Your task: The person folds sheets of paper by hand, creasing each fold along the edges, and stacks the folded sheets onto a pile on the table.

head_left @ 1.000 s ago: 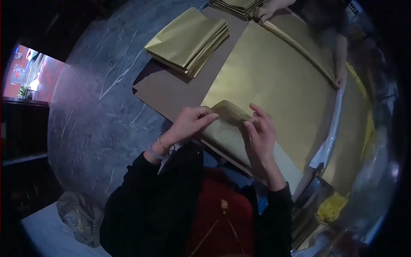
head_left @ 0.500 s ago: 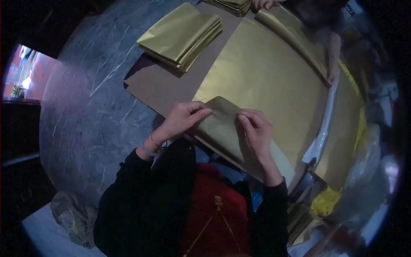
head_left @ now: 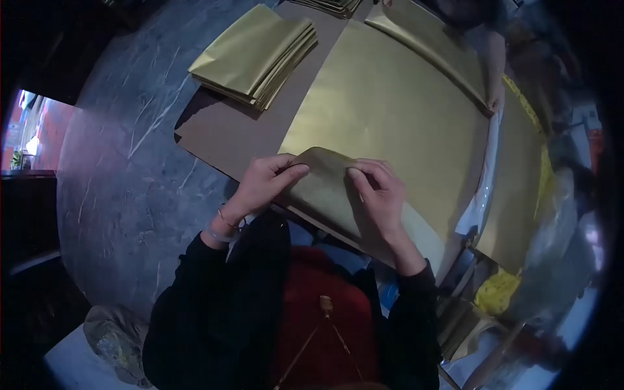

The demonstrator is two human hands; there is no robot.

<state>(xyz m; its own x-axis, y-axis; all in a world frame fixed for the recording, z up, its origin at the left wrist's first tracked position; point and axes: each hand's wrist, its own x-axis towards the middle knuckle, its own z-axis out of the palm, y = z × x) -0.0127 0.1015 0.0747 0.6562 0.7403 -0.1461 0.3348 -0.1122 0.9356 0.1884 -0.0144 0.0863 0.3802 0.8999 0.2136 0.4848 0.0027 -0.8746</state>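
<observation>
A large sheet of gold paper (head_left: pixel 390 104) lies over the brown board, its near edge lifted and folded back toward me. My left hand (head_left: pixel 265 181) pinches that edge between thumb and fingers at its left part. A short way to the right, my right hand (head_left: pixel 379 194) grips the same edge, thumb on top. Between the two hands the paper bows up, and its duller underside faces me. At the far end another person's hand (head_left: pixel 495 103) holds the sheet's opposite edge, which is curled over.
A stack of folded gold paper (head_left: pixel 253 58) sits on the brown board (head_left: pixel 218 133) at the left. More folded gold paper (head_left: pixel 331 5) is at the far edge. Clear plastic wrap (head_left: pixel 480 201) and yellow material (head_left: pixel 497 291) are on the right. Marbled grey floor (head_left: pixel 130 195) spreads left.
The whole view has shifted slightly, so things appear a little further left. Both my hands keep their hold on the paper edge. The far curled edge looks folded over slightly more.
</observation>
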